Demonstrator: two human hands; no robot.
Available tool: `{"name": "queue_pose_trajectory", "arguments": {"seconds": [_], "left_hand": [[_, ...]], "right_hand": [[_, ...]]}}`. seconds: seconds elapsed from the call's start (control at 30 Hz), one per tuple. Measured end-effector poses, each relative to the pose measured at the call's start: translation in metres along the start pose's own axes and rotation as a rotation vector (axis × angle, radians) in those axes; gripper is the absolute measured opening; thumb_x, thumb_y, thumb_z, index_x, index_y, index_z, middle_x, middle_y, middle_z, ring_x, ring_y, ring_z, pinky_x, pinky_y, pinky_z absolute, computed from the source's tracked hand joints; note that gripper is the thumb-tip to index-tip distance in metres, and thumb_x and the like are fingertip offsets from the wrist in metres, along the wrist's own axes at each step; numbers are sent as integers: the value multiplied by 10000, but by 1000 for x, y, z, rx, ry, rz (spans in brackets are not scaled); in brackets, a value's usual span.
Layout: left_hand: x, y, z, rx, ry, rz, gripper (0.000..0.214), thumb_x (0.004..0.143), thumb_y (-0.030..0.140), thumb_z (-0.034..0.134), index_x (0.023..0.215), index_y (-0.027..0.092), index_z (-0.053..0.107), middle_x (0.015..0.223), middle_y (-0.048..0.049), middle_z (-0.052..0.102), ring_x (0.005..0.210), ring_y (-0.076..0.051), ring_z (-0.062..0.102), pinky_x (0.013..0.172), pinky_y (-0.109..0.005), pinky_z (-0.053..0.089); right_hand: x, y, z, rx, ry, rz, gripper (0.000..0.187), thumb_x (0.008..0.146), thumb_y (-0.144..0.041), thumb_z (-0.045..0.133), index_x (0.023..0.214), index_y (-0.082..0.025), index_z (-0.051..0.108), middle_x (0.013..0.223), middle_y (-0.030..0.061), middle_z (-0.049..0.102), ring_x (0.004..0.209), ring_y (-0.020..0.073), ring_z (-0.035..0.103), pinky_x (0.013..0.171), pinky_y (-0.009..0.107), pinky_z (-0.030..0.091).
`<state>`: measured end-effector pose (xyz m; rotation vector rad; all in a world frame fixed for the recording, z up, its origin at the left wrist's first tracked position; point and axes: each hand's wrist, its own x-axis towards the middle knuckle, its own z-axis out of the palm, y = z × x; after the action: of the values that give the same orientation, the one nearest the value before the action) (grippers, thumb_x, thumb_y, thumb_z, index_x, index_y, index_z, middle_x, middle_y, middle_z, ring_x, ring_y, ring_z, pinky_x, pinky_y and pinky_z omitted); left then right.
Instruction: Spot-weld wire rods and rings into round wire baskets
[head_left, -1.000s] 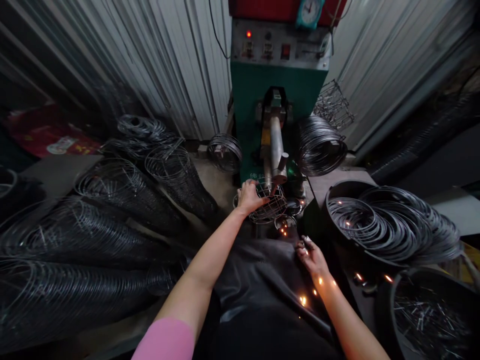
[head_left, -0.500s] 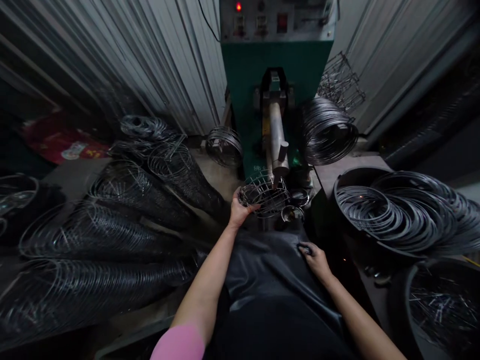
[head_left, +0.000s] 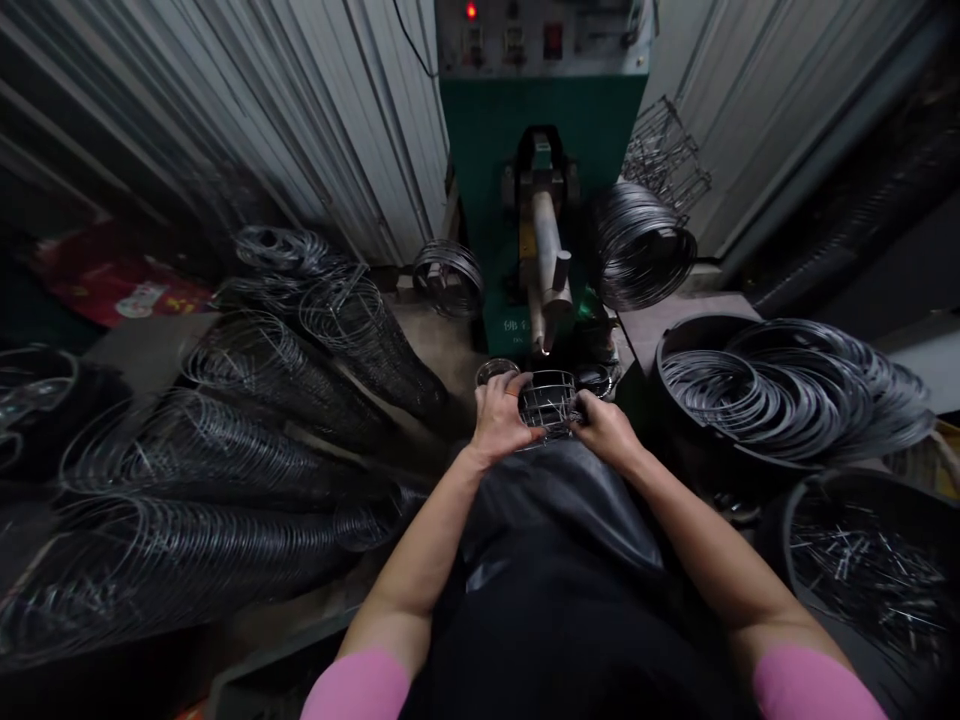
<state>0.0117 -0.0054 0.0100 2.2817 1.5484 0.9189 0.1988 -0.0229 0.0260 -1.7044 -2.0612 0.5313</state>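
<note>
Wire rings [head_left: 761, 400] fill a black tub [head_left: 694, 335], rods [head_left: 870, 570] another tub [head_left: 782, 545], while left hand [head_left: 496, 418] and right hand [head_left: 609, 432] curl fingers [head_left: 589, 410] round a gridded basket [head_left: 550, 389].

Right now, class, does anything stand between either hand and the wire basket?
Nothing visible does: the left hand holds the wire basket by its left side, and the right hand is at its right edge. The metal arm lies beyond, not between.

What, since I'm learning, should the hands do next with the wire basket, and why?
Perhaps ease the wire basket toward the machine tip: the left hand grips one side, the right hand is at the other, and a gap shows below the tip.
</note>
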Motion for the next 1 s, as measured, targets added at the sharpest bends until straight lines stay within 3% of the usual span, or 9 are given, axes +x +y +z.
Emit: {"name": "queue_pose_trajectory", "arguments": {"seconds": [0.17, 0.37, 0.5, 0.6, 0.73, 1.0], "left_hand": [[-1, -2, -5, 10, -16, 54, 774, 452, 355, 830, 1137, 205, 502, 1236, -110, 491, 1161, -289, 429, 972, -433, 324], [-4, 8, 2, 3, -29, 78, 721, 462, 327, 824, 1107, 198, 526, 1245, -116, 492, 1154, -299, 436, 958, -446, 326], [-3, 7, 6, -36, -35, 57, 716, 442, 324, 836, 1081, 196, 537, 1227, -111, 504, 1141, -298, 449, 947, -439, 342], [-1, 1, 8, -81, -30, 46, 726, 438, 316, 841, 1086, 211, 531, 1221, -93, 504, 1145, -284, 450, 958, -427, 344], [4, -6, 9, -155, -18, 16, 715, 442, 315, 844, 1080, 231, 531, 1217, -69, 503, 1148, -269, 455, 960, -410, 359], [18, -22, 14, -237, -10, 15, 752, 402, 297, 864, 1076, 214, 539, 1202, -76, 505, 1162, -267, 449, 990, -422, 359]], "right_hand": [[-7, 4, 10, 311, 120, -21, 86, 696, -269, 551, 695, -215, 484, 628, -20, 538, 590, 132, 501, 566, 230, 378], [-8, 6, 25, 362, 227, 39, 48, 693, -247, 535, 691, -203, 514, 630, -12, 554, 608, 137, 508, 594, 249, 401], [-11, 10, 25, 425, 110, -51, 125, 749, -231, 491, 787, -194, 603, 724, 16, 632, 700, 159, 585, 660, 268, 451], [-9, 14, 12, 404, -18, -195, 192, 796, -229, 471, 864, -195, 648, 820, 39, 671, 808, 175, 620, 746, 295, 470], [0, 17, -2, 315, -99, -338, 204, 789, -252, 549, 950, -193, 658, 937, 72, 672, 879, 189, 623, 778, 310, 478], [19, 18, 6, 208, -105, -335, 204, 782, -173, 558, 949, -215, 667, 889, 53, 676, 833, 178, 632, 742, 297, 487]]}}
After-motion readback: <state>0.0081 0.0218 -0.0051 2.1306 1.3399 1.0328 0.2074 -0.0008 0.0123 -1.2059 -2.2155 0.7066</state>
